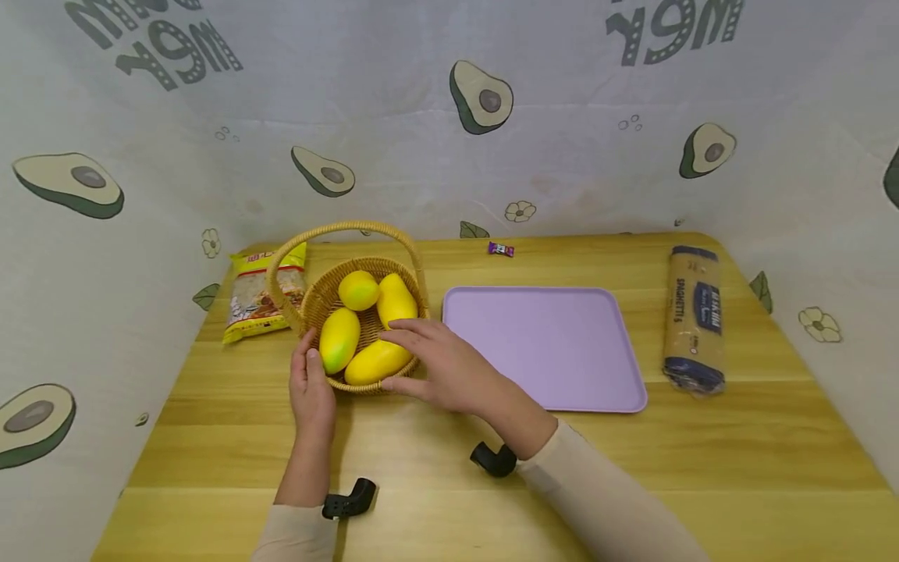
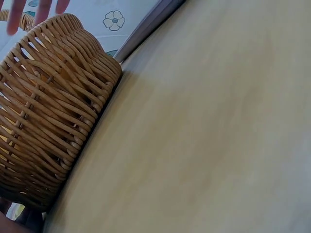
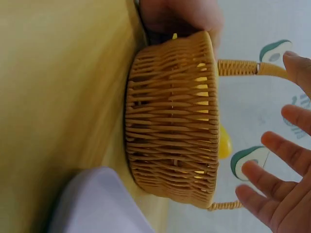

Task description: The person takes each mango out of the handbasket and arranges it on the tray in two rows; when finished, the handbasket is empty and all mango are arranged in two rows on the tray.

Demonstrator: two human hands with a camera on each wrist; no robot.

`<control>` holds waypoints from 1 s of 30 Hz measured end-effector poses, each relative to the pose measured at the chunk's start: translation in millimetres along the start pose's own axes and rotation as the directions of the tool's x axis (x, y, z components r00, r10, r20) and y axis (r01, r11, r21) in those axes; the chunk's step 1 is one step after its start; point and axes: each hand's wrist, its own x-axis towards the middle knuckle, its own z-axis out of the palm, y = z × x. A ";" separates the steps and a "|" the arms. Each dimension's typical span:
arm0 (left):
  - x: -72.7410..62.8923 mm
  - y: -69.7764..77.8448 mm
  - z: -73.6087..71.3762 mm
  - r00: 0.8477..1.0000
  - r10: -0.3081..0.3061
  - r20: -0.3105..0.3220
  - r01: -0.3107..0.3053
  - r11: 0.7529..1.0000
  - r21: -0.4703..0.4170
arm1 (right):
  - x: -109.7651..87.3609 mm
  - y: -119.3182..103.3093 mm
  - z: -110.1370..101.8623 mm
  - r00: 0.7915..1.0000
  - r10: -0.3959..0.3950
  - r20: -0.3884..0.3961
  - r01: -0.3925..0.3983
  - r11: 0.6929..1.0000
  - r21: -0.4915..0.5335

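Observation:
A wicker basket point(image 1: 322, 300) with a tall arched handle holds several yellow fruits that look like mangoes; one point(image 1: 339, 341) has a green tinge. My left hand point(image 1: 312, 394) lies against the basket's near left side, its fingers pointing up along the wall. Over the near right rim, my right hand point(image 1: 449, 365) spreads its fingers above a mango point(image 1: 379, 361), with nothing gripped. In the right wrist view the fingers point(image 3: 286, 150) are apart from the basket wall point(image 3: 172, 121). Whether the right fingertips touch the fruit cannot be told.
Right of the basket lies a flat lilac tray point(image 1: 544, 351). A spaghetti pack point(image 1: 694, 320) is at the table's right side. Behind the basket's left side sits a yellow-trimmed food bag point(image 1: 263, 297). A small purple-wrapped sweet point(image 1: 501, 249) lies near the back edge, before a patterned curtain.

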 end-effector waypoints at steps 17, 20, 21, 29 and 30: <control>3.2 -5.3 -2.1 1.000 -0.002 0.016 0.002 0.999 0.049 | 59.0 6.3 -6.0 0.970 -0.013 0.242 0.027 0.998 -0.054; 3.7 -5.5 -2.1 1.000 0.001 0.017 -0.002 0.999 0.050 | 62.0 6.3 -3.8 0.964 0.000 0.267 0.014 0.998 -0.053; 3.7 -5.6 -2.1 1.000 0.002 0.018 -0.003 0.999 0.049 | 62.8 6.2 -2.8 0.962 0.005 0.273 0.011 0.998 -0.057; 3.6 -5.3 -2.1 1.000 0.016 0.021 -0.017 0.999 0.041 | 67.5 6.3 4.2 0.949 0.012 0.314 0.010 0.998 -0.068; 3.5 -4.9 -1.8 1.000 0.019 0.021 -0.020 0.999 0.038 | 68.1 6.6 5.2 0.949 0.012 0.317 0.010 0.998 -0.069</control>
